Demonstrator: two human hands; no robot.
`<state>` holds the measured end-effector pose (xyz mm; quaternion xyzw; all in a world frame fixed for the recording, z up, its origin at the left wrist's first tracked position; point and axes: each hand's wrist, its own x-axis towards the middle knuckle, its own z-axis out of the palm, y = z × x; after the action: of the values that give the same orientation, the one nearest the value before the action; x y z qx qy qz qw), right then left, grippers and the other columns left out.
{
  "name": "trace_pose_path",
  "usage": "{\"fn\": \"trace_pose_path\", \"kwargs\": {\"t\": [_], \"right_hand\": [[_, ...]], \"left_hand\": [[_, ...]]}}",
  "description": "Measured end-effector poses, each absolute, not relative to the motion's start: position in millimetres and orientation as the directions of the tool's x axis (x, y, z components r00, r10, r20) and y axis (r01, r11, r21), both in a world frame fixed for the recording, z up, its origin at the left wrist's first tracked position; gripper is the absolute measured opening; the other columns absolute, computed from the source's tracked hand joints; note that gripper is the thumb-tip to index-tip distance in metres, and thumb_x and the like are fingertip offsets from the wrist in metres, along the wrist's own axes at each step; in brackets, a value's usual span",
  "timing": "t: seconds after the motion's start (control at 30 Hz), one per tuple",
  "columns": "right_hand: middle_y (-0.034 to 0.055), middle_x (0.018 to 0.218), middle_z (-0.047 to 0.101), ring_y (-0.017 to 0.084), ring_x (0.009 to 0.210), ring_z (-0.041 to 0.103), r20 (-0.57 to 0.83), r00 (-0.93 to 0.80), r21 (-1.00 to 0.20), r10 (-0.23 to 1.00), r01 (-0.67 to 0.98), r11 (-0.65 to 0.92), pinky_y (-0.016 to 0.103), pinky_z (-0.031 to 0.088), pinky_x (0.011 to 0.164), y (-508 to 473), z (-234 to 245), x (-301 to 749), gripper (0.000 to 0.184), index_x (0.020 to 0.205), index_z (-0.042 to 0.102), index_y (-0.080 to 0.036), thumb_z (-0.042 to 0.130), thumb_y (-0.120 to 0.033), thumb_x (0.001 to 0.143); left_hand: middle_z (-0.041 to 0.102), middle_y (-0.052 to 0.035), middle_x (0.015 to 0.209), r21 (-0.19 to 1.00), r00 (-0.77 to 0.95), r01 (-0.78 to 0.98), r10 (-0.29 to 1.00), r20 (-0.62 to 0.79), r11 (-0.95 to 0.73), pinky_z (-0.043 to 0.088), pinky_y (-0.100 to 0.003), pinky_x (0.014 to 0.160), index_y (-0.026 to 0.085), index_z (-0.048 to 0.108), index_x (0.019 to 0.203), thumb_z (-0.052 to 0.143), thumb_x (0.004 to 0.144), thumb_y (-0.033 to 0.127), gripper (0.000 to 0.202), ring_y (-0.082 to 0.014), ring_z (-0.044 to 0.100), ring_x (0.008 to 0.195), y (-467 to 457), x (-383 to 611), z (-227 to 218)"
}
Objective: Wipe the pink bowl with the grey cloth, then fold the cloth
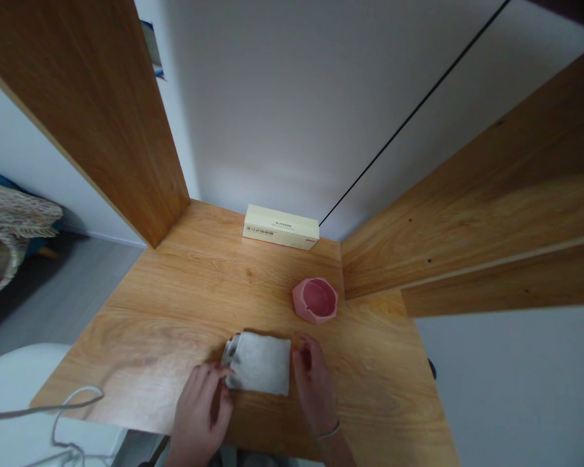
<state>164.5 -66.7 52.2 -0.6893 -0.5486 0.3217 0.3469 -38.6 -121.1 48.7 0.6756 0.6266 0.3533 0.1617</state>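
Observation:
A grey-white folded cloth (263,364) lies flat on the wooden desk, its layers showing at the left edge. My left hand (202,405) rests at the cloth's lower left corner, a fingertip touching it and the thumb held apart from the fingers. Beside the right edge is my right hand (315,383), wearing a thin bracelet. Its fingers are bent, with a gap between them and the thumb, and nothing shows in its grasp. Whether it touches the cloth is hard to see.
Behind the right hand stands a pink faceted bowl (316,301). A long cream box (281,227) sits against the back wall. Wooden panels (467,214) rise at both sides of the desk (175,292). A white chair (24,383) with a pale cable (78,405) is at the left.

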Motion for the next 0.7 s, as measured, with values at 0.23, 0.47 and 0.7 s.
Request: {"fn": "trace_pose_path", "kwargs": {"t": [0.23,0.47,0.7], "right_hand": [[0.0004,0.065,0.062,0.019,0.061,0.061,-0.303,0.144,-0.859,0.942,0.386,-0.335,0.032,0.049,0.060,-81.2,29.8,182.5,0.051,0.118,0.049,-0.015,0.057,-0.043,0.077],[-0.0019,0.063,0.059,0.017,0.057,0.057,-0.277,0.273,-0.913,0.921,0.222,-0.341,0.029,0.045,0.052,-81.1,38.3,194.3,0.051,0.113,0.048,-0.017,0.064,-0.042,0.072],[-0.0026,0.067,0.056,0.015,0.056,0.052,-0.139,0.429,-0.868,0.893,0.382,-0.319,0.028,0.044,0.052,-82.6,34.7,246.5,0.055,0.116,0.046,-0.018,0.061,-0.047,0.072]], "left_hand": [[0.062,-0.0046,0.086,0.732,-0.112,0.675,0.994,-0.020,0.091,0.054,-0.035,0.070,0.021,0.056,0.095,0.042,0.083,0.029,0.020,-0.0203,0.064,0.080,-94.6,-26.8,41.4],[0.060,-0.0058,0.089,0.835,-0.022,0.546,0.997,-0.070,0.071,0.054,-0.034,0.076,0.020,0.055,0.102,0.039,0.084,0.020,0.024,-0.0187,0.062,0.084,-84.8,14.7,44.6],[0.059,-0.0061,0.098,0.823,0.206,0.561,0.978,-0.037,-0.087,0.052,-0.029,0.081,0.024,0.056,0.111,0.035,0.083,0.008,0.038,-0.0155,0.061,0.089,-80.0,63.0,41.9]]}}
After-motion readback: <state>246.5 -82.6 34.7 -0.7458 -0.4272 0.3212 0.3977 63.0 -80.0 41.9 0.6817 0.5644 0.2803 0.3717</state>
